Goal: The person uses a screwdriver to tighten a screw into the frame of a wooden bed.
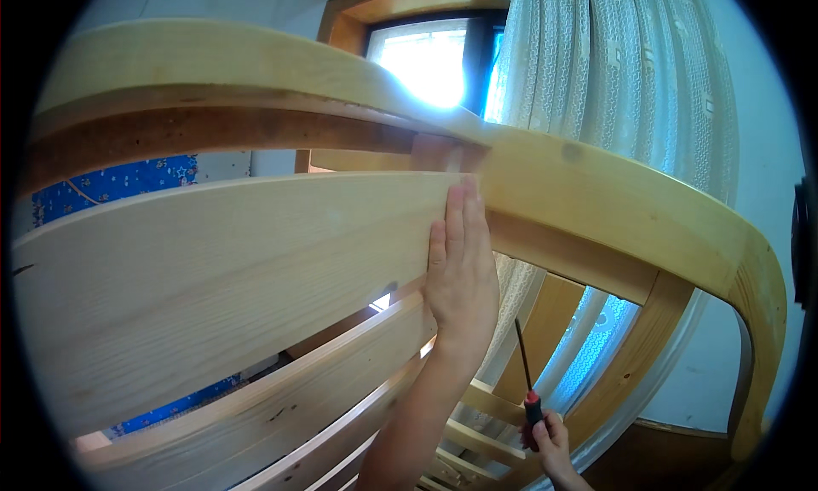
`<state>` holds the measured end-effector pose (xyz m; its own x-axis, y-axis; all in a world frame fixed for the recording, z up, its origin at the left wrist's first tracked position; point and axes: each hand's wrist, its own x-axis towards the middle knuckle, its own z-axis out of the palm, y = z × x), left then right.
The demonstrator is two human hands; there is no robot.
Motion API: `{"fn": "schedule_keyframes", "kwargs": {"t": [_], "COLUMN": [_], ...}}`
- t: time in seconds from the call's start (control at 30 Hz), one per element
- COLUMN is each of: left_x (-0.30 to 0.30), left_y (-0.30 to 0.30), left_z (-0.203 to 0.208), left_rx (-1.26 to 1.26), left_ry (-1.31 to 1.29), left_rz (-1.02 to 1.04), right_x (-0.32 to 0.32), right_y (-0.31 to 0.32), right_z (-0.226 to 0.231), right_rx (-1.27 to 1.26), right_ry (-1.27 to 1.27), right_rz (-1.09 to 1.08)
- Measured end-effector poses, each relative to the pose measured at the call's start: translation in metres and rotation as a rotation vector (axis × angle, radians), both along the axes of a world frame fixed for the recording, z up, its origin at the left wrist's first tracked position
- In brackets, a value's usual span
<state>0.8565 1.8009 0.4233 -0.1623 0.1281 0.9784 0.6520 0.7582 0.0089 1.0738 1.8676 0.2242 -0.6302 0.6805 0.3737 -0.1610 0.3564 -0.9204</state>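
My left hand [463,274] lies flat near the right end of a wide pale wooden slat [247,261], its fingers stretched upward and the tips at the slat's top edge. That end of the slat meets a wooden frame rail [596,180]. Lower on the right, my right hand [552,450] is closed round the red and black handle of a screwdriver [527,363]. Its dark shaft points up and touches nothing that I can make out. More slats, such as a narrower pale one [281,406], run below the wide slat.
A curved light wood rail [221,56] crosses the top and bends down into a rounded post [754,346] at the right. Behind stand a bright window [426,60] and a patterned white curtain [630,73]. Blue printed fabric [128,188] shows through the gaps at left.
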Motion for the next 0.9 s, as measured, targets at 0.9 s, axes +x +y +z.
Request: {"fn": "schedule_keyframes", "kwargs": {"t": [0.9], "left_x": [0.002], "left_y": [-0.006], "left_z": [-0.004], "left_rx": [0.015], "left_ry": [-0.008], "left_rz": [-0.221], "right_x": [-0.136], "right_y": [0.006], "right_z": [0.142], "right_rx": [0.187], "right_ry": [0.185], "right_rz": [0.097]}}
